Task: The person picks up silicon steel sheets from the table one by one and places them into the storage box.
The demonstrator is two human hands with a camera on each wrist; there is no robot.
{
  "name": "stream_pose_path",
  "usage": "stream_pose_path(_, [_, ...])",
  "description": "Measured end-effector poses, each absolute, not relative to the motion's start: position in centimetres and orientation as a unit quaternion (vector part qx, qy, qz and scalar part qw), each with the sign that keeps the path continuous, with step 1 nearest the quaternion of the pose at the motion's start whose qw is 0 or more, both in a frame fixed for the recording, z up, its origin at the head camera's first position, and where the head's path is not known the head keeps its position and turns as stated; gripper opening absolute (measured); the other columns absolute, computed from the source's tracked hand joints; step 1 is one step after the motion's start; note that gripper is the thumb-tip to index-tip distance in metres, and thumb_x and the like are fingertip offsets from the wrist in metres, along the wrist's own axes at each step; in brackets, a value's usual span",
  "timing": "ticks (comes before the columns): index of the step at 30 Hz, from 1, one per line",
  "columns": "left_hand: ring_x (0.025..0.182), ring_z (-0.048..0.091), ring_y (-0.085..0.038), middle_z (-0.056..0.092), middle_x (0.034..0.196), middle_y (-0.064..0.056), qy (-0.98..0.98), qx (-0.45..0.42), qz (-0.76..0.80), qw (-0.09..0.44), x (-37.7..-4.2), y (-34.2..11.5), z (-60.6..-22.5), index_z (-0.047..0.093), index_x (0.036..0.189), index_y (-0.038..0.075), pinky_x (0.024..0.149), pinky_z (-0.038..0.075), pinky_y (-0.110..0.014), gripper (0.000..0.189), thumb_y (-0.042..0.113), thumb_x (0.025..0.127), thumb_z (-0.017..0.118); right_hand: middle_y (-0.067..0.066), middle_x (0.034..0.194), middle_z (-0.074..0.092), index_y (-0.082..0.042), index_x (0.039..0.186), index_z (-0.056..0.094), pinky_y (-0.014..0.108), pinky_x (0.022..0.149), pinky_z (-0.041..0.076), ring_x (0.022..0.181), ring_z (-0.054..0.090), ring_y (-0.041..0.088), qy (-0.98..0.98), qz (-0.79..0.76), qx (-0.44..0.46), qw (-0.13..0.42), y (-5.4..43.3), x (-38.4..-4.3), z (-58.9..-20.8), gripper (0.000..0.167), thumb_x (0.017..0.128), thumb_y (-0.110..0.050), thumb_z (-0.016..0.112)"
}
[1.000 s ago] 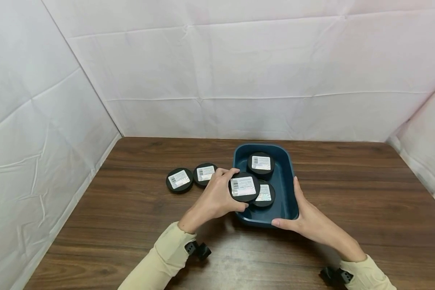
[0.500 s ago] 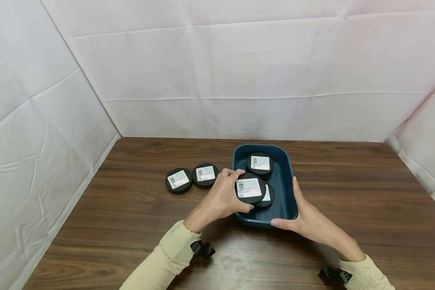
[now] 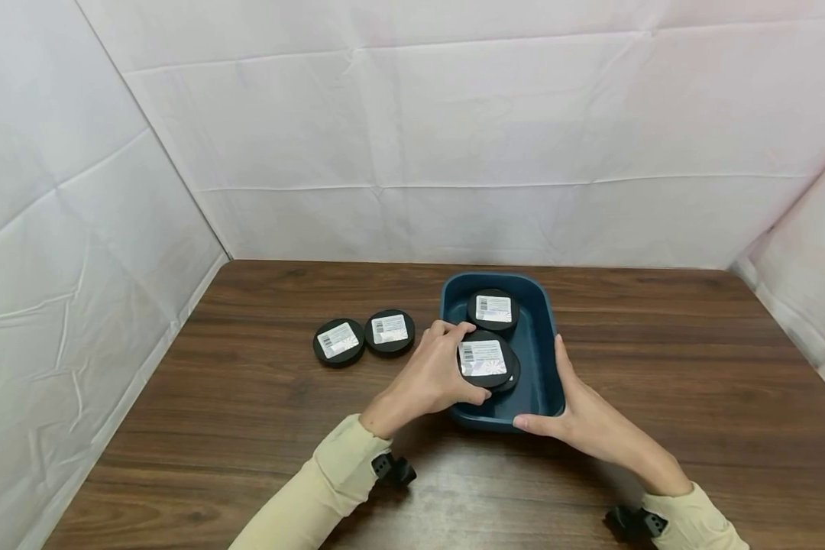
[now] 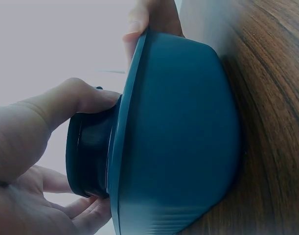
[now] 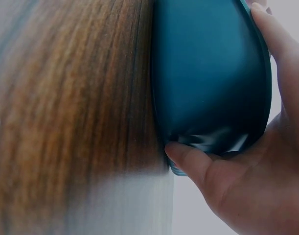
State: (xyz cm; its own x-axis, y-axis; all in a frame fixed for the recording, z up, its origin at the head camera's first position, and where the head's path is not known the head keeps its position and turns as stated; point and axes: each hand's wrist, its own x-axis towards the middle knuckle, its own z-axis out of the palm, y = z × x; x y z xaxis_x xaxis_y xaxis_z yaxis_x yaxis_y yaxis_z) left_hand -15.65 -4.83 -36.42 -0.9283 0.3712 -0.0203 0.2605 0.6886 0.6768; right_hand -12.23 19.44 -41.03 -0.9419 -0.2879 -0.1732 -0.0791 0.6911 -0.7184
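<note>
My left hand (image 3: 435, 376) grips a round black jar (image 3: 484, 359) with a white barcode label, thumb at the near side and fingers at the far side. It is held over the left part of a blue tub (image 3: 490, 421). Beneath it, a second black jar (image 3: 512, 380) is mostly covered. Another black jar (image 3: 493, 309) sits at the tub's far end. In the left wrist view the held jar (image 4: 93, 152) stands partly above the rim. My right hand (image 3: 584, 420) holds the tub's near right corner, thumb on the front and fingers along the side wall (image 5: 208, 73).
Two more labelled black jars, one (image 3: 339, 343) at the left and one (image 3: 389, 333) nearer the tub, lie side by side on the brown wooden table (image 3: 247, 428). White cloth walls (image 3: 454, 153) stand behind and at both sides.
My left hand has carried the held jar rightward and slightly nearer, over the jar in the tub, covering more of it. My right hand and the tub have stayed put.
</note>
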Motion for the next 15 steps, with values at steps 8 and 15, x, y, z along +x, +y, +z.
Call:
stream_pose_path(8, [0.124, 0.049, -0.028, 0.048, 0.143, -0.016, 0.923, 0.177, 0.329, 0.087, -15.9, -4.1, -36.5, 0.047, 0.149, 0.010, 0.099, 0.050, -0.038, 0.088, 0.025, 0.072, 0.088, 0.028, 0.166, -0.001, -0.020, 0.155, -0.029, 0.065, 0.105, 0.040, 0.144, 0.031, 0.053, 0.912, -0.375, -0.104, 0.133, 19.4, -12.2, -41.0, 0.129, 0.086, -0.051, 0.075])
stream_pose_path(15, [0.123, 0.050, -0.025, 0.048, 0.144, -0.015, 0.931, 0.186, 0.300, 0.099, -16.2, -3.5, -36.7, 0.044, 0.151, 0.011, 0.097, 0.050, -0.034, 0.089, 0.026, 0.075, 0.088, 0.028, 0.166, 0.000, -0.020, 0.155, -0.029, 0.064, 0.103, 0.043, 0.141, 0.036, 0.052, 0.913, -0.372, -0.100, 0.137, 19.5, -12.2, -40.9, 0.128, 0.087, -0.052, 0.074])
